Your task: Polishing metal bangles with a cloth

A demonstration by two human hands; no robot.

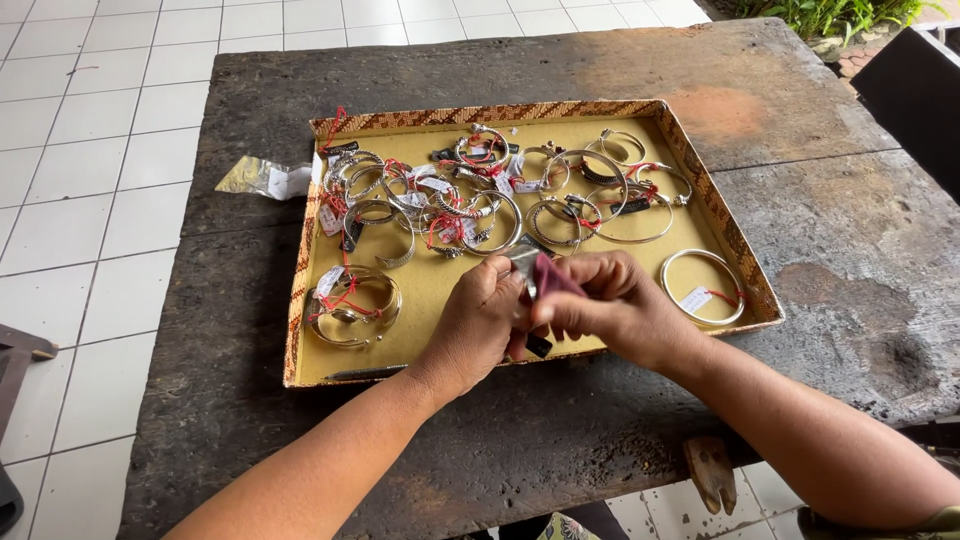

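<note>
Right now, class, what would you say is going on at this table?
A person's two bare hands meet over the near edge of a shallow, woven-rimmed cardboard tray on a weathered dark wooden table. The left hand and right hand together pinch a small silver metal piece against a dark pink cloth. Many silver bangles with red-string paper tags lie across the tray. A clear plastic bag rests beside it.

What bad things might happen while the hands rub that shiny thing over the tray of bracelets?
The small silver piece, pinched between the left hand and right hand with a dark red cloth, might slip and drop among the tangled bangles. A sleeve or wrist could also snag the red tag strings. The clear packet on the table might blow off.
</note>
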